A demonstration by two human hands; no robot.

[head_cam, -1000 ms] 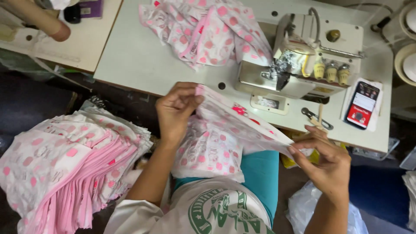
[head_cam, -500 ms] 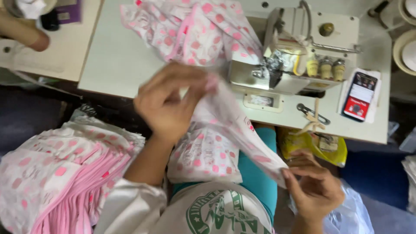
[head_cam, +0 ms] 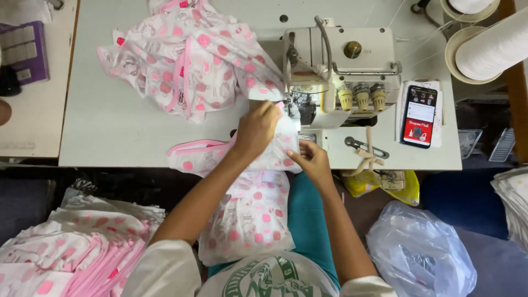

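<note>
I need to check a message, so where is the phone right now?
In the head view, the phone lies face up on the white table, at its right end, just right of the sewing machine and below the thread cones.

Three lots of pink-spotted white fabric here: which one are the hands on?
The pink-spotted white fabric piece at the table's front edge, draping into the lap; left hand and right hand hold it at the white sewing machine. The table heap and floor stack lie untouched.

Left of the cream sewing machine (head_cam: 341,71), white fabric (head_cam: 192,60) with pink dots and pink trim. Right of it, a black phone (head_cam: 419,116) with red screen. Pale grey desk (head_cam: 110,126).
</note>
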